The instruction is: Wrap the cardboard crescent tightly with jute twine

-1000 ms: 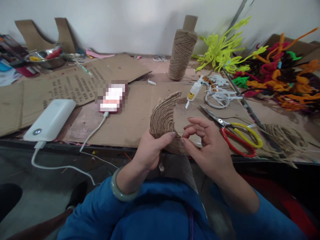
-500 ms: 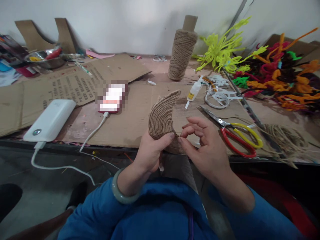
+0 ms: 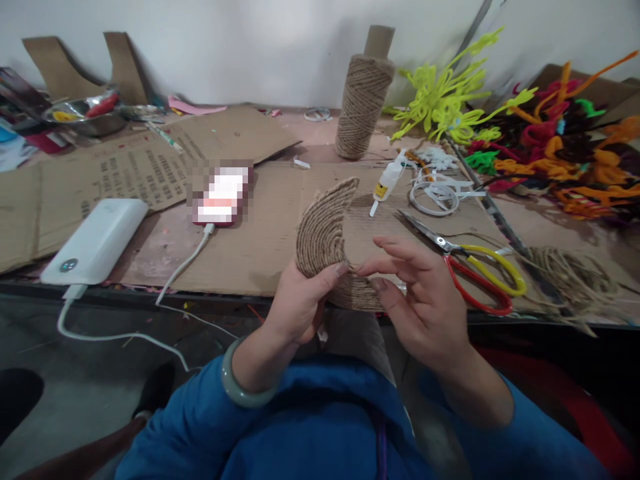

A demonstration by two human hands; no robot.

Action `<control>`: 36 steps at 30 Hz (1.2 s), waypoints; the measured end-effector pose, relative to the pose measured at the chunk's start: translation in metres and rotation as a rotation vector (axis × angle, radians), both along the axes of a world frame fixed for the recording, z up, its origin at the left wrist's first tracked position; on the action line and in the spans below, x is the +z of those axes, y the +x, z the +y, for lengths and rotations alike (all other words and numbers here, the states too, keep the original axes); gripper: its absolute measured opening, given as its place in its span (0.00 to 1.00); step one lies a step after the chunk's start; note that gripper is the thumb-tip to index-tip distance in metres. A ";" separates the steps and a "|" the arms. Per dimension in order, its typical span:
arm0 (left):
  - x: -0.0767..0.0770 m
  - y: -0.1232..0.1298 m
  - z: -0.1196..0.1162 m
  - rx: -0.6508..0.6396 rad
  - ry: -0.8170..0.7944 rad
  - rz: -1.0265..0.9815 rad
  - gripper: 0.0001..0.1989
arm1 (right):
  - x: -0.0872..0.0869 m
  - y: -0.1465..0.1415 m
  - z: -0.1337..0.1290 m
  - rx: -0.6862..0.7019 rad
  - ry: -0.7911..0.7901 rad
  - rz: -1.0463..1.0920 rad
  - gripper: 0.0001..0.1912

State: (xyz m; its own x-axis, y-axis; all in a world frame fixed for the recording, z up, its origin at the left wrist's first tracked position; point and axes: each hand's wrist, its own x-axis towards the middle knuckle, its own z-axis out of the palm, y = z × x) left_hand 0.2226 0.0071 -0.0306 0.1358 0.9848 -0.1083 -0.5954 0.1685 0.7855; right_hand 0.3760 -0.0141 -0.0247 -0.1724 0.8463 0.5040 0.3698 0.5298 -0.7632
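A curved, crescent-shaped piece covered in rows of jute twine [image 3: 320,230] is held up at the table's front edge. My left hand [image 3: 300,300] grips it at its lower left, thumb pressed on the twine near the inner curve. My right hand [image 3: 425,300] is at the inner edge, with a fingertip touching or very near the twine there. Its thumb and fingers are apart, and I see nothing held between them. Beyond the piece stands or leans a small glue bottle [image 3: 389,179]. Scissors with red and yellow handles [image 3: 463,257] lie to the right of my right hand.
A cone of jute twine [image 3: 364,107] stands at the back. Loose twine [image 3: 573,277] lies at the right, below colourful pipe-cleaner flowers [image 3: 555,147]. Cardboard [image 3: 260,247] covers the table. To the left are a phone [image 3: 223,197] and a white power bank [image 3: 95,240] with cables.
My right thumb has drawn back to the right from the inner edge, and its fingers have spread apart. The twine-covered piece and my left hand have barely shifted.
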 end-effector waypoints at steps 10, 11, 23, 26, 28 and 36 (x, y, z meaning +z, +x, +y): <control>-0.001 -0.003 -0.001 -0.048 -0.039 -0.042 0.26 | 0.007 0.001 0.003 0.043 -0.081 0.088 0.20; -0.001 -0.004 -0.001 -0.055 -0.037 -0.048 0.26 | 0.008 0.003 0.004 0.054 -0.066 0.066 0.20; -0.008 -0.010 -0.001 -0.180 -0.086 -0.034 0.26 | 0.008 0.021 0.016 0.248 -0.019 -0.122 0.18; -0.008 -0.008 -0.001 -0.170 -0.090 -0.046 0.22 | 0.003 0.017 0.018 0.235 0.047 -0.173 0.19; -0.007 -0.007 0.000 -0.154 -0.094 -0.053 0.21 | 0.001 0.017 0.018 0.235 0.061 -0.186 0.19; -0.004 -0.005 0.001 -0.114 -0.136 -0.032 0.20 | 0.000 0.023 0.015 0.274 -0.042 -0.096 0.16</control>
State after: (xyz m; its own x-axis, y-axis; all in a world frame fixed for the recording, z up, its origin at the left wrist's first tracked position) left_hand 0.2173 0.0077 -0.0345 0.2517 0.9392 -0.2336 -0.5909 0.3403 0.7315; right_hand 0.3991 0.0005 -0.0244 -0.4425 0.7814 0.4400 0.2893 0.5889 -0.7547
